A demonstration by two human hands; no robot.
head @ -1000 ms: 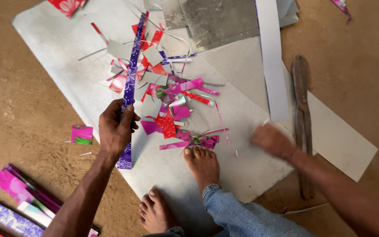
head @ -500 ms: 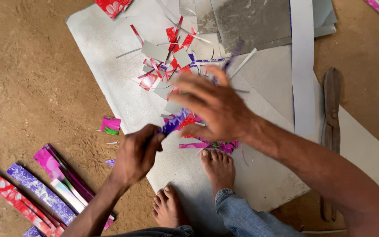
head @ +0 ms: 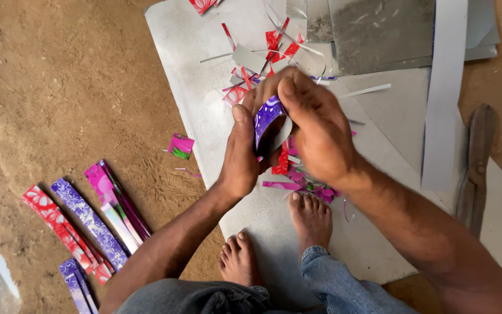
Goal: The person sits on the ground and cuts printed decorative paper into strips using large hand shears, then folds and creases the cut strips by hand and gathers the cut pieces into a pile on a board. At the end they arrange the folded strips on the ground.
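**Purple strip bent between two hands**

Bare feet [head: 286, 238] at lower centre on grey sheet metal [head: 193, 87]. At frame centre, left hand [head: 240, 157] and right hand [head: 312, 125] both closed on a curled purple patterned strip [head: 267, 114]. Coloured offcuts [head: 262, 52] scattered just beyond. Finished strips [head: 88, 218] lower left; shears [head: 476, 163] far right.

I sit on bare dirt floor [head: 59, 87]. Grey metal sheets [head: 204, 87] lie on it before me, scattered with coloured scraps [head: 274, 43]. Patterned strips [head: 88, 218] lie on the dirt at left, shears [head: 476, 168] at right.
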